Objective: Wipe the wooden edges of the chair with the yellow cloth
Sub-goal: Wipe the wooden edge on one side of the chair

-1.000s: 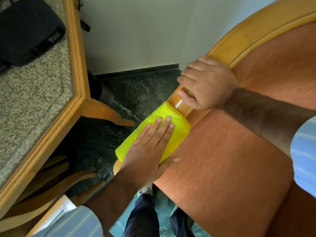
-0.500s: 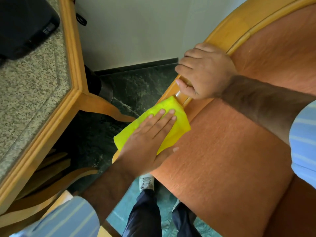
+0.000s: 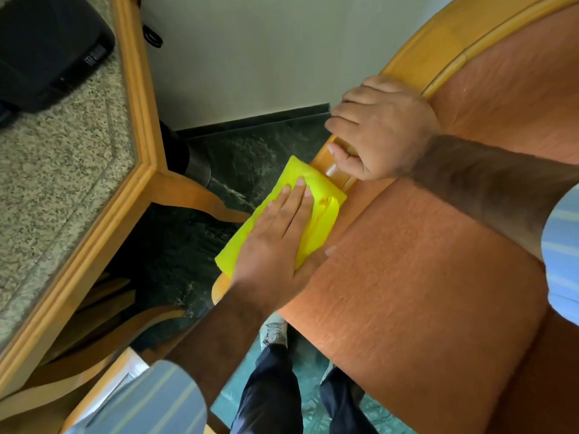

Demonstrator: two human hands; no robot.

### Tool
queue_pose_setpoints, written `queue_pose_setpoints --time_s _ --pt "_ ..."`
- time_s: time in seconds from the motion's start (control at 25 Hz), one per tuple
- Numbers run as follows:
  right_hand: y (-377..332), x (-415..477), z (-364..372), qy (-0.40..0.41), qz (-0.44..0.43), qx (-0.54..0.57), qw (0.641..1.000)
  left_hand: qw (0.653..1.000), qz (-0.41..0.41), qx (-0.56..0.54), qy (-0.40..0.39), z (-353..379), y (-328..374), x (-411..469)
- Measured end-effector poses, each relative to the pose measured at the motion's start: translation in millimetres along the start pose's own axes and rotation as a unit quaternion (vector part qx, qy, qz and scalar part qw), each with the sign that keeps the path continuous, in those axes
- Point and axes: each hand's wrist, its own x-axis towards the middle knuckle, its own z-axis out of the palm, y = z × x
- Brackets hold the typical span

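A chair with orange upholstery [image 3: 423, 261] and a curved wooden edge [image 3: 438, 42] fills the right half of the view. The yellow cloth [image 3: 319, 211] is draped over the wooden edge at the chair's left side. My left hand [image 3: 275, 245] lies flat on the cloth, fingers together, thumb on the seat side, pressing it onto the wood. My right hand [image 3: 382, 126] is closed around the wooden edge just above the cloth. A short stretch of bare glossy wood [image 3: 329, 167] shows between the two hands.
A table with a speckled stone top [image 3: 56, 170] and wooden rim [image 3: 94, 239] stands close on the left, a black device [image 3: 47, 42] on it. Dark green marble floor [image 3: 250, 158] lies between table and chair. My legs and a shoe [image 3: 275, 333] show below.
My left hand has slid the yellow cloth a little up along the wooden edge toward my right hand. My right hand has kept its grip on the edge.
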Motion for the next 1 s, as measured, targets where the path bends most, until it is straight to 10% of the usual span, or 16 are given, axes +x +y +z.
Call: queue_pose_setpoints --time_s 0.44,0.6,0.72,0.88,1.0 --pt "-5 5 -14 -0.084 0.017 -0.002 0.996 0.998 0.043 0.037 -0.005 7 20 -5" --pt "-17 6 -34 0.007 0.140 0.162 0.977 0.976 0.023 -0.218 0.003 -17 6 -13" --pt "-60 -23 -53 0.220 0.409 0.364 0.807 0.953 -0.102 -0.259 0.118 -37 -14 -22" --pt "-111 -62 -59 -0.133 0.581 0.600 0.533 0.954 -0.239 -0.174 0.048 -44 -28 -35" --pt "-124 -61 -44 -0.154 0.566 0.648 0.486 0.954 -0.252 -0.154 0.050 -41 -27 -30"
